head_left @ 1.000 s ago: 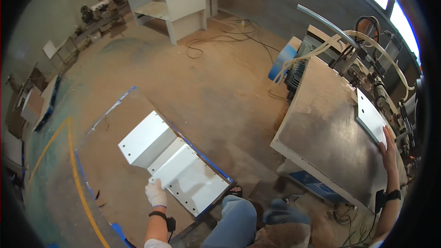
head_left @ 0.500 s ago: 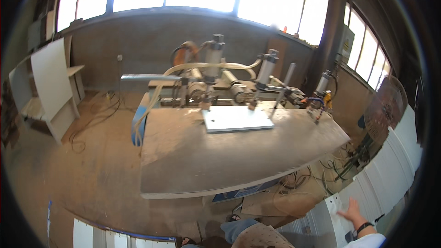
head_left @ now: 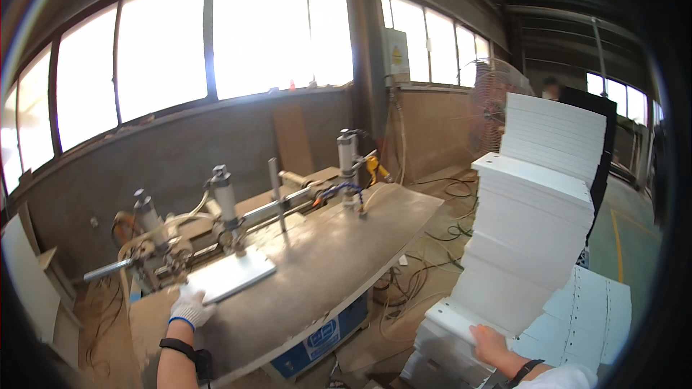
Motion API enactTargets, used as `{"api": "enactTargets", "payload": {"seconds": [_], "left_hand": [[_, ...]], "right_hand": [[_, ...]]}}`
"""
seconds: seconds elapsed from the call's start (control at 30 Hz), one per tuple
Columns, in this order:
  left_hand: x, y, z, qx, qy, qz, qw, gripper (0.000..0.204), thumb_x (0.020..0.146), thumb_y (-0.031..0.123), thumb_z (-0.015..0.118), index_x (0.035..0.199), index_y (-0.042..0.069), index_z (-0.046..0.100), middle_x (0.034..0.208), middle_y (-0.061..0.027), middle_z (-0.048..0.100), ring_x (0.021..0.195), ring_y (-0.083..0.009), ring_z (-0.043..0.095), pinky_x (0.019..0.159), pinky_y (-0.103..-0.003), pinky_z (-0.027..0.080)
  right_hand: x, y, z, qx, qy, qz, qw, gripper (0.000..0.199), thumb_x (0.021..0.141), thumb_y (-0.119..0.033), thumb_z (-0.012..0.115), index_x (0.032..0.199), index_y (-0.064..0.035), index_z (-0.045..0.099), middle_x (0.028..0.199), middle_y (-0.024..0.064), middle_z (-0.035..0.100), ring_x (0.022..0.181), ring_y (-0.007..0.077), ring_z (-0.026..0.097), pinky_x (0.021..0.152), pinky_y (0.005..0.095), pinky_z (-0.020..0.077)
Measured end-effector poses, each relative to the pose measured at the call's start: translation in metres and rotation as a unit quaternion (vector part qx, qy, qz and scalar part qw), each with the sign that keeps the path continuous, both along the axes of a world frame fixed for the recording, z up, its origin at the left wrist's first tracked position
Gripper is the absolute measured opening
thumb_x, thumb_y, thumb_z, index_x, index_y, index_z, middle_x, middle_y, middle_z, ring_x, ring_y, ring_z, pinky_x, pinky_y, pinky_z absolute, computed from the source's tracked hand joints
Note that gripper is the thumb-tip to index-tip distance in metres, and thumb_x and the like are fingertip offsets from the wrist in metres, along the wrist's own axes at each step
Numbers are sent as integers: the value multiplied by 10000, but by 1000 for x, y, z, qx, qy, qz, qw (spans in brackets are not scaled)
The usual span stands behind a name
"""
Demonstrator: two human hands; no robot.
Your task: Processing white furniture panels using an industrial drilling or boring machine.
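Note:
A white rectangular panel (head_left: 232, 274) lies flat on the machine table, under the upright cylinders. My left hand (head_left: 191, 307), in a white knit glove with a blue cuff, is closed on the panel's near left corner. Off to the right stands a tall, uneven stack of white panels (head_left: 530, 223), its lower near part stepping out toward me. My bare right hand (head_left: 491, 346) has its fingers curled at the edge of the top panel (head_left: 455, 319) on that lower part. Small dark holes show near the end of this panel.
The drilling machine's table (head_left: 317, 274) carries several cylinders (head_left: 223, 191) and hoses along its back. Cables (head_left: 411, 281) trail over the floor between table and stack. A caged fan (head_left: 494, 104) stands behind the stack. More white panels (head_left: 584, 317) lie low at the right.
The view has swung right, bringing the whole stack in. My left hand has come into view at the panel on the table. My right hand, spread before, now curls at the stack's edge.

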State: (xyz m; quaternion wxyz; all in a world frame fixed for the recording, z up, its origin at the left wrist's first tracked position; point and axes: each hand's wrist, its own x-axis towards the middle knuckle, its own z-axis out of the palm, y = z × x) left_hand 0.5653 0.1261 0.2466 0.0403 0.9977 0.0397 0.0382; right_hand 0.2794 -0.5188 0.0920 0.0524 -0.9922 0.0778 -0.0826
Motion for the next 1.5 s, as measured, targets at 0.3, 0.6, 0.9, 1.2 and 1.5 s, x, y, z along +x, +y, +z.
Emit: {"api": "enactTargets", "payload": {"seconds": [0.3,0.6,0.9,1.2,1.5], "left_hand": [[46,7,-24,53,-97,12,994,459,772,466,629,881,31,727,944,-201,695,906,-340,677,811,-412,547],[-201,-23,0,13,-160,-127,979,629,674,438,775,1143,72,572,929,-138,567,932,-335,555,851,-439,466],[-524,37,-175,39,-123,371,920,281,860,146,668,1124,52,677,1023,-162,677,973,-343,637,865,-387,510],[-587,96,-366,-1,-8,593,805,284,771,27,561,1015,137,657,857,-148,570,877,-348,548,717,-476,458],[-586,175,-469,57,77,673,733,380,832,147,580,1209,123,536,1108,-142,579,1147,-319,495,1071,-512,306]], "right_hand": [[119,54,143,177,-294,114,932,357,809,-61,635,1165,-60,633,985,177,682,873,352,662,755,399,523],[334,285,166,43,-213,536,816,423,803,-4,573,1195,-151,627,1151,82,671,1085,288,624,921,391,502],[458,412,121,12,-16,601,799,511,824,-157,720,1312,-124,572,1355,160,523,1280,328,468,1096,400,371],[434,422,125,-9,-33,497,867,618,864,-50,566,1455,-103,396,1504,143,376,1423,305,293,1172,407,215],[359,192,164,-30,-99,370,923,554,933,-127,549,1454,-40,380,1498,138,392,1407,293,325,1156,377,222]]}}
